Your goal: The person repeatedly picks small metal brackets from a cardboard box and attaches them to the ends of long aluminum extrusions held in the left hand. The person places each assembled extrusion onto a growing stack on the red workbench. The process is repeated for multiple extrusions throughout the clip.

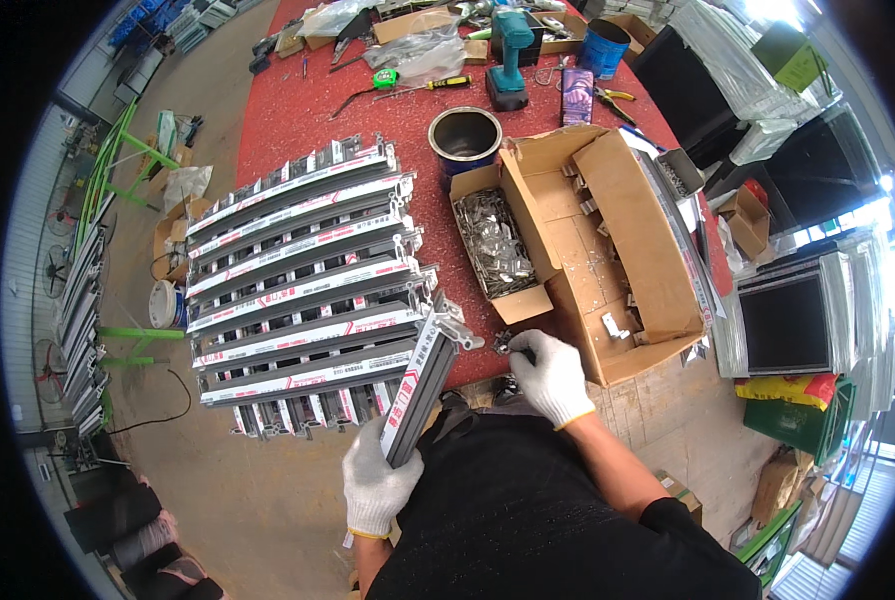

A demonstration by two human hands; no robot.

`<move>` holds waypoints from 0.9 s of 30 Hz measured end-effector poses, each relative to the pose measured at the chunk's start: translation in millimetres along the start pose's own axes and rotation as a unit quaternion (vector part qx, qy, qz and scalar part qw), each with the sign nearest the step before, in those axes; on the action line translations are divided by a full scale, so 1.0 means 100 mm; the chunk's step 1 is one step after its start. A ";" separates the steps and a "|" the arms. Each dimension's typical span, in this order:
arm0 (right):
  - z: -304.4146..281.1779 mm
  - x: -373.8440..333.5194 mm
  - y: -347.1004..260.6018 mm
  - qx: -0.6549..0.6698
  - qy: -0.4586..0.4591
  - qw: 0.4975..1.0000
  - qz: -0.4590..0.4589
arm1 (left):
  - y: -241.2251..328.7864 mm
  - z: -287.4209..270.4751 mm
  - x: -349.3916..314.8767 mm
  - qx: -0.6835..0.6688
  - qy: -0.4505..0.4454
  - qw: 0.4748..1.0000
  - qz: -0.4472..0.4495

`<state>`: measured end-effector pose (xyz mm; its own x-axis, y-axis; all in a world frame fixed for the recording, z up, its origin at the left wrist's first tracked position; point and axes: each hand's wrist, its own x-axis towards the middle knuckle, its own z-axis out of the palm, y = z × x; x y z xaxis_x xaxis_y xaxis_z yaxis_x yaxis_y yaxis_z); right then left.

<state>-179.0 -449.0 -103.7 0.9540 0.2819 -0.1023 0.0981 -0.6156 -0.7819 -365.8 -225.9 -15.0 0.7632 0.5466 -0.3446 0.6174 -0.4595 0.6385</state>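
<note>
My left hand (pixel 380 480), in a white knit glove, grips the lower end of a dark grey metal profile (pixel 420 388) with a white and red printed film strip. The profile tilts up toward the table edge, its far end beside a stack of similar profiles (pixel 308 290) laid in crossing layers. My right hand (pixel 551 378), also gloved, is at the table's front edge with fingers pinched together. Small metal pieces (pixel 502 342) show at its fingertips; whether it holds one is unclear. Just beyond it stands a small cardboard box of metal brackets (pixel 493 240).
A larger open cardboard box (pixel 623 350) with a few metal pieces stands right on the red table (pixel 423 130). Behind are a dark metal can (pixel 466 135), a teal cordless drill (pixel 513 55), a screwdriver (pixel 448 84), a phone (pixel 577 97) and pliers (pixel 613 97). Wrapped panels (pixel 793 320) stand at right.
</note>
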 end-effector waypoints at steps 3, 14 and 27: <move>-0.29 0.01 -0.39 0.152 -0.014 0.987 0.059 | -0.02 0.01 0.02 0.018 0.030 0.998 0.060; -0.71 0.47 -1.12 0.301 -0.027 0.950 0.073 | 0.08 -0.01 0.03 0.074 0.040 0.988 0.127; -0.59 0.46 -1.03 0.294 -0.037 0.953 0.064 | 0.11 -0.01 0.01 0.127 0.055 0.982 0.127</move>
<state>-128.1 -416.4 8.6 0.9231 0.2960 -0.2455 -0.2138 -0.1357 -0.9674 -358.6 -229.4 -7.7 0.8824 0.4573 -0.1110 0.4476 -0.7428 0.4979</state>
